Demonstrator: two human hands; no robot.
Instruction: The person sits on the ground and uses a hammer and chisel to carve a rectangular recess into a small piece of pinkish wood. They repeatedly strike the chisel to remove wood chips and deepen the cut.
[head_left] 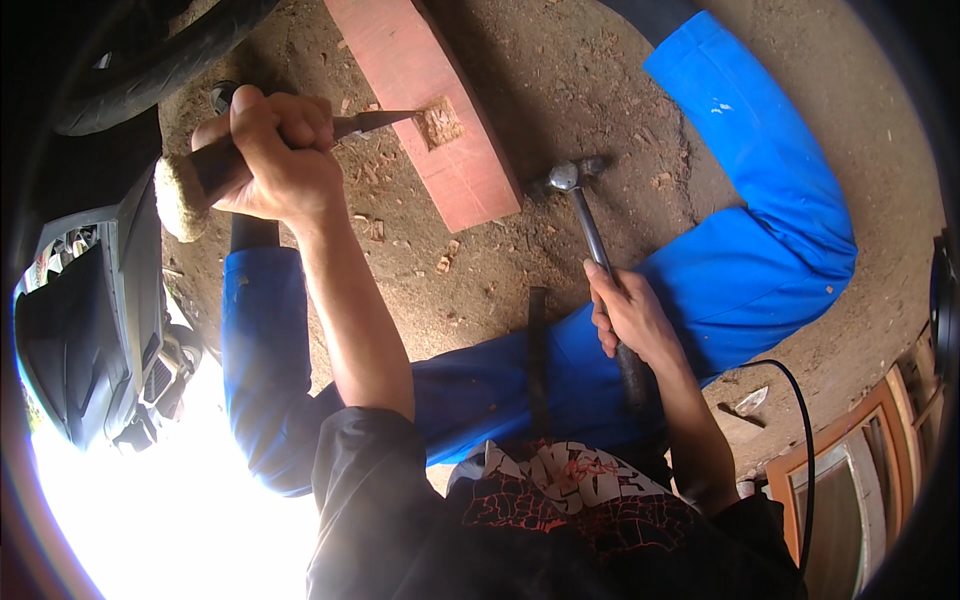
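Observation:
My left hand (275,160) grips the handle of a chisel (377,121), whose top end has a pale, fibrous pad. The blade's tip is at the left edge of a rough, square recess (438,124) cut into a reddish wooden beam (459,191) lying on the ground. My right hand (625,315) is closed round the handle of a hammer (564,176); the metal head is just right of the beam's near end, above the dirt.
Dirt ground (480,270) has scattered wood chips. My legs in blue trousers (750,280) frame the work area. A black motorcycle (90,300) stands at the left, with a tyre (150,80) above. Wooden frames (880,430) and a black cable (800,420) are at lower right.

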